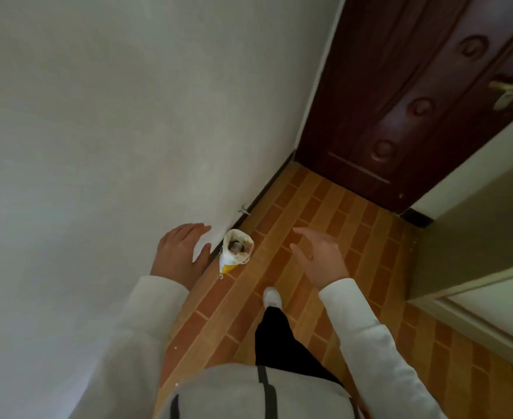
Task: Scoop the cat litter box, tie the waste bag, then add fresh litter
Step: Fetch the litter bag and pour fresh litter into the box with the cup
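An open white and yellow litter bag (235, 250) stands upright on the tiled floor against the wall, its top rolled open with something grey inside. My left hand (180, 252) hangs just left of the bag, empty, fingers apart, in front of the wall. My right hand (317, 256) is out to the right of the bag and above the floor, palm down, fingers spread, holding nothing. Neither hand touches the bag. No litter box, scoop or waste bag is in view.
A white wall (113, 131) runs along the left with a dark skirting and a small metal doorstop (244, 210). A dark red door (415, 95) with a metal handle (510, 87) closes the corridor's end. A pale door frame (472, 300) is at right. My white shoe (272, 297) steps on the orange tiles.
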The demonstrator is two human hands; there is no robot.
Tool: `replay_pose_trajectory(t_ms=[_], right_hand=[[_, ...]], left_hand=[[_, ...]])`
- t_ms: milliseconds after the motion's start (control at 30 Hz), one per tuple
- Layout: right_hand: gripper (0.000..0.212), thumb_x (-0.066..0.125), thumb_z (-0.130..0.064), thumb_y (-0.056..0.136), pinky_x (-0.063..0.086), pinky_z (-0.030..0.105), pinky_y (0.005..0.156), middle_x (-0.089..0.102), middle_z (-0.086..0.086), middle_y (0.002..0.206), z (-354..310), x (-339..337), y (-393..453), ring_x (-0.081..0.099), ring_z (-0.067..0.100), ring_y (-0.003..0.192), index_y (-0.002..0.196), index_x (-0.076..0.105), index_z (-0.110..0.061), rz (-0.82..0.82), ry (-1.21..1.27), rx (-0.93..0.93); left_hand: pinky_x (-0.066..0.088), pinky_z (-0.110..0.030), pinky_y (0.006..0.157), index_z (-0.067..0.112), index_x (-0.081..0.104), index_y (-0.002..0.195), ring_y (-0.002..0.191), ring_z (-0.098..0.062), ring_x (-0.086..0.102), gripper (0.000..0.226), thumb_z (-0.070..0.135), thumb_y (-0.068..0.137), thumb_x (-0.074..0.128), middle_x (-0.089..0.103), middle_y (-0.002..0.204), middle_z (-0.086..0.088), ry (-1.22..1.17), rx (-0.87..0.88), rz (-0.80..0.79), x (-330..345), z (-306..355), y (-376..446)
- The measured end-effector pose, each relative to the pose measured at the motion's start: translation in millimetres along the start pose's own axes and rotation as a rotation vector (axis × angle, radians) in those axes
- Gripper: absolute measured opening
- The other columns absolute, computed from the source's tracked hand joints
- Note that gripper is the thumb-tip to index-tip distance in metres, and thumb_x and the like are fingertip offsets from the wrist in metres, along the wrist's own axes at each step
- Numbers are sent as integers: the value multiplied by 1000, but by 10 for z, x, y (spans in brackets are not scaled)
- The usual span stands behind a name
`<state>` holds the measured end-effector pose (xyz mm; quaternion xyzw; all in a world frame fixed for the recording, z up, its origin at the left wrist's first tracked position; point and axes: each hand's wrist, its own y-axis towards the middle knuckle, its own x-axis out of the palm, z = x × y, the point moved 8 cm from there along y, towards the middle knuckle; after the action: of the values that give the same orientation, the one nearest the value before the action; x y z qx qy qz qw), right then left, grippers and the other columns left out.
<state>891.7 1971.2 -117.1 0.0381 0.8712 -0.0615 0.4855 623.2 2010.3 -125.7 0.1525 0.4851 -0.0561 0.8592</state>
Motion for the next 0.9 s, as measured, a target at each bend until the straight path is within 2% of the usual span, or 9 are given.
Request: replay_pose_trajectory(t_ms=[233,367,633,800,900], right_hand=[[36,54,-31,94,33,23,98,53,-2,132,18,-284,1753,45,14,125,130,52,-25,-121,-1,-182],[37,54,-29,94,39,30,104,54,1,133,-58,-302,2404,46,16,125,129,54,-19,-199,-16,-276],[33,58,-23,92,30,17,94,60,4,125,-283,-2,2935,51,20,119,124,59,-12,-297,-1,-435],[33,57,-21,92,34,19,95,60,6,124,-319,194,3098,51,21,118,124,59,-11,-343,29,-490],[33,58,-21,92,39,27,98,62,7,122,-327,258,3172,53,21,116,122,60,-10,-354,34,-525]], left_hand=[[49,-47,91,16,66,113,105,-27,62,43,37,85,42,67,113,-4,25,-215,97,240,119,1031],[44,-42,94,18,65,115,108,-25,60,44,39,85,40,66,115,-2,60,-339,149,274,168,1331],[44,-43,95,19,63,116,110,-25,59,44,40,86,39,65,117,-1,102,-515,138,404,6,1471],[43,-42,94,20,64,116,108,-25,61,45,40,86,38,66,115,-1,125,-559,140,442,-77,1533],[44,-41,93,19,64,115,107,-26,61,45,40,85,38,66,114,-2,127,-589,143,479,-93,1540]])
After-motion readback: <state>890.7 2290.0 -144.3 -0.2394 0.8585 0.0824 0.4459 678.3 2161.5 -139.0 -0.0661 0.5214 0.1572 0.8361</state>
